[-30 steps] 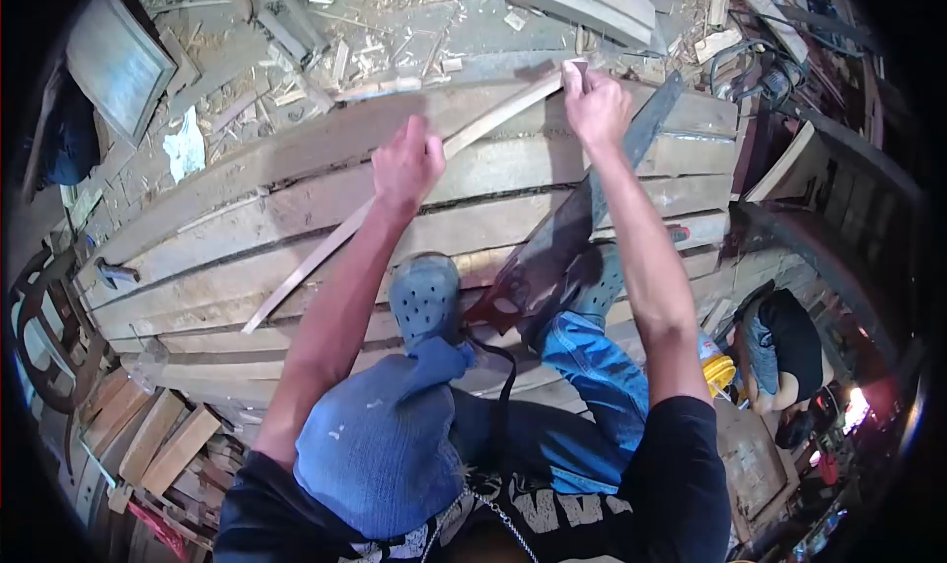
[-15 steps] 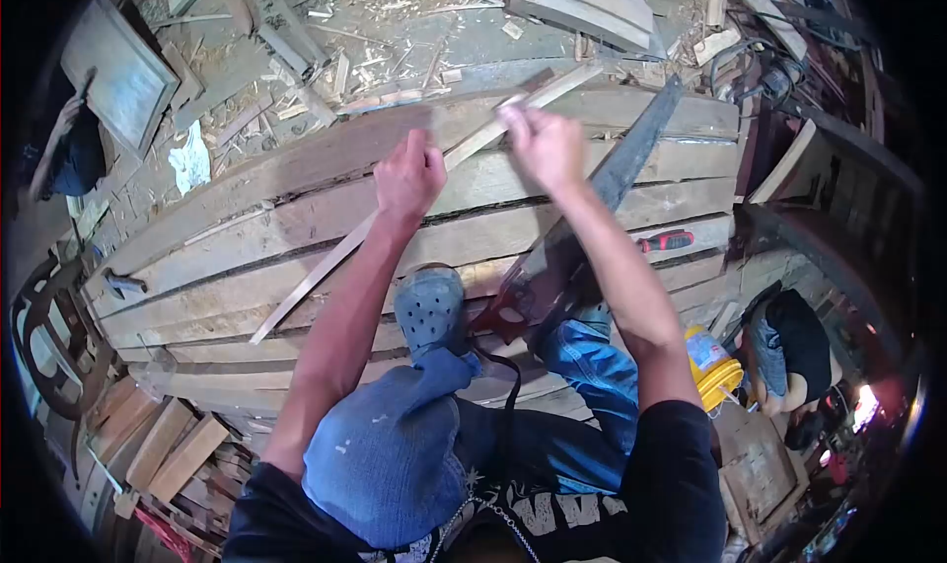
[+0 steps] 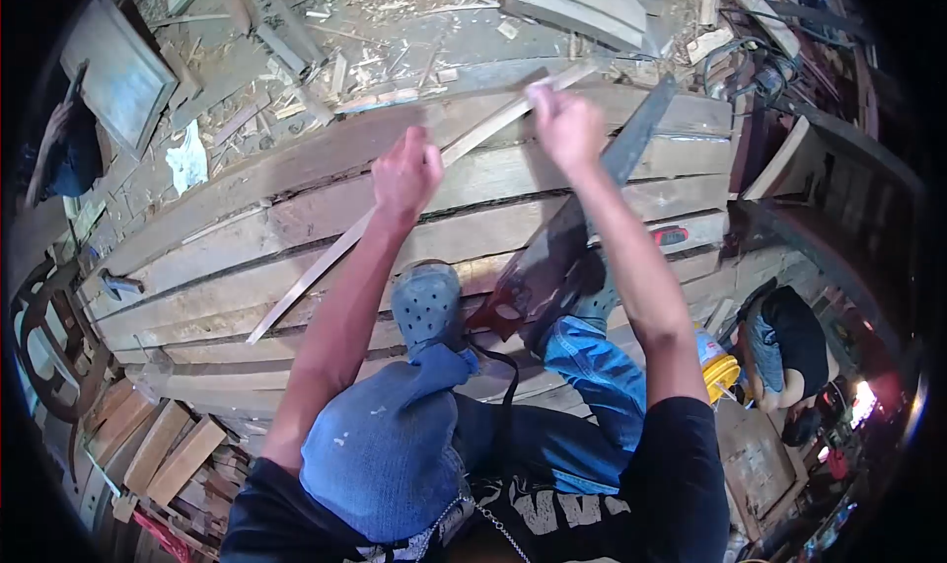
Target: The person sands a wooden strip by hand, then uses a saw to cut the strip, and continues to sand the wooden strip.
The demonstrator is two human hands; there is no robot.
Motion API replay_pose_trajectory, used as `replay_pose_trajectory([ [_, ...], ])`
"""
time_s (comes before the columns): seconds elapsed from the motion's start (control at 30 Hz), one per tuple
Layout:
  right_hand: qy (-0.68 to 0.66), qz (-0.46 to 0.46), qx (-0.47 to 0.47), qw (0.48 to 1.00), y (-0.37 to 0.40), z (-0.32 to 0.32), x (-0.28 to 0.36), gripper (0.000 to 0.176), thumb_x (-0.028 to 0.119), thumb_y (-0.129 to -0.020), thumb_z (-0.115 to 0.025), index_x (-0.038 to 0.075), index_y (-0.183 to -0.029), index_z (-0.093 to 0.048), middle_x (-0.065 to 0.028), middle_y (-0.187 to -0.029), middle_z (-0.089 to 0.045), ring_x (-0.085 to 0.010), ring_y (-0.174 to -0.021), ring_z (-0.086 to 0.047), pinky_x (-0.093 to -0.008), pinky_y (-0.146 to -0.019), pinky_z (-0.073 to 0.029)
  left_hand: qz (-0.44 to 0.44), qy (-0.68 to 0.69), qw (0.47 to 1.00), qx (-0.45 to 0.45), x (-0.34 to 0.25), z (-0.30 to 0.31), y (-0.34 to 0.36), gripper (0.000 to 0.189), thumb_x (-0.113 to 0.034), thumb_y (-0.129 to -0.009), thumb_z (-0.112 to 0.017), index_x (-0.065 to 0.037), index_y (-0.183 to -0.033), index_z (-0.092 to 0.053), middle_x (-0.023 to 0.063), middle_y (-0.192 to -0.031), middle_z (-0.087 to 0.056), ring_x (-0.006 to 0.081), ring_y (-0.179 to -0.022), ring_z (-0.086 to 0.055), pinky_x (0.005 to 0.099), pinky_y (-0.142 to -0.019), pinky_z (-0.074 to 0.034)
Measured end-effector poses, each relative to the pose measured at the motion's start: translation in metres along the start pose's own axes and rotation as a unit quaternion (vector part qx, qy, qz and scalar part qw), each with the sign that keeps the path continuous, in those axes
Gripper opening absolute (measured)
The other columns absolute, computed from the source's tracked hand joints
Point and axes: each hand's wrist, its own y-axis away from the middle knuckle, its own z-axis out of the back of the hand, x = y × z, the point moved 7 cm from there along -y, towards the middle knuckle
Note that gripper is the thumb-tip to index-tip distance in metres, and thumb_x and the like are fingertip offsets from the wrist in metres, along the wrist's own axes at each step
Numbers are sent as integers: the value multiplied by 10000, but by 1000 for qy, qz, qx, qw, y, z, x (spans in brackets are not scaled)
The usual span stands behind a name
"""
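Note:
A long, thin wooden strip (image 3: 493, 121) slants across the planks, its lower end by my left forearm. My left hand (image 3: 404, 176) is closed around its middle. Farther up the strip, my right hand (image 3: 569, 134) is closed in a pinch with a small pale piece at the fingertips, right at the strip; I cannot tell what the piece is. A handsaw (image 3: 631, 144) lies under my right forearm, blade pointing away and dark red handle near my shoes. Beside that forearm is a red-and-black tool handle (image 3: 671, 235), partly covered.
Wooden planks (image 3: 326, 203) lie side by side beneath my feet. A hammer (image 3: 120, 285) rests at their left end. Wood scraps and shavings cover the floor beyond. A yellow bucket (image 3: 720, 374) stands at right near a crouching person (image 3: 789, 341). Another person's hand (image 3: 61, 119) shows at far left beside a panel (image 3: 123, 75).
My right hand has slid a little away and to the right along the strip. My left hand has stayed closed at nearly the same place.

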Motion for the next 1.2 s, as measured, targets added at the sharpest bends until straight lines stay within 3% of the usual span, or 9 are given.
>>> replay_pose_trajectory([
  [0.17,34,-189,-4,981,-33,18,-47,442,490,-908,-588,85,-841,-753,-219,-705,-654,-377,-654,-671,-457,-639,-528,-12,-8,1000,-1,-5,4,-3,105,-52,-776,-588,-81,-872,-557,113,-694,-639,301,-536,-625,431,-466,-513],
  [0.3,48,59,12,997,9,-10,12,434,447,-898,-617,66,-730,-738,-212,-620,-632,-367,-560,-647,-460,-556,-511,5,-10,1000,18,-4,-1,0,101,-56,-776,-592,-86,-866,-555,113,-684,-636,303,-539,-626,429,-470,-516],
  [0.43,4,-120,-6,993,-35,21,-35,449,458,-895,-619,51,-749,-737,-214,-617,-634,-357,-566,-654,-475,-582,-509,10,-25,999,20,4,-1,-1,102,-58,-774,-595,-84,-863,-553,114,-673,-634,302,-550,-631,426,-469,-514],
  [0.6,-9,58,16,998,-4,-11,-5,434,457,-892,-626,58,-768,-743,-206,-599,-630,-356,-536,-639,-472,-534,-489,-7,-1,1000,-1,0,-1,-3,92,-59,-774,-595,-80,-848,-544,118,-667,-624,306,-553,-626,428,-474,-509],
  [0.7,38,-119,-44,991,-37,23,-40,370,458,-890,-634,118,-840,-770,-194,-633,-649,-351,-568,-655,-470,-588,-513,-10,-4,1000,-5,-1,1,-2,97,-51,-769,-598,-78,-836,-533,113,-656,-612,308,-545,-618,427,-477,-506],
  [0.87,45,36,18,998,-6,-6,-13,397,465,-888,-639,98,-798,-761,-193,-621,-645,-346,-553,-648,-460,-575,-509,-6,5,1000,-2,-5,1,-4,100,-42,-766,-597,-73,-824,-521,113,-652,-602,312,-546,-613,432,-478,-504],
  [1.0,8,-131,-64,989,-31,17,-47,466,462,-879,-654,36,-705,-728,-186,-529,-594,-332,-440,-565,-459,-513,-464,-2,1,1000,-2,-5,4,-5,93,-40,-764,-591,-68,-817,-520,116,-658,-605,310,-557,-619,435,-481,-508],
  [1.07,-2,-6,-38,999,-20,7,-21,427,448,-878,-657,49,-745,-731,-193,-585,-624,-364,-513,-611,-470,-572,-489,3,-1,1000,5,-1,1,-4,96,-43,-764,-591,-69,-824,-520,117,-665,-610,311,-559,-620,439,-484,-508],
  [1.2,103,-167,-69,978,-33,35,-69,418,510,-888,-582,130,-940,-748,-209,-820,-679,-411,-804,-667,-490,-739,-514,5,-12,1000,15,-2,1,-4,106,-51,-761,-586,-68,-850,-531,120,-685,-622,320,-559,-621,451,-491,-510],
])
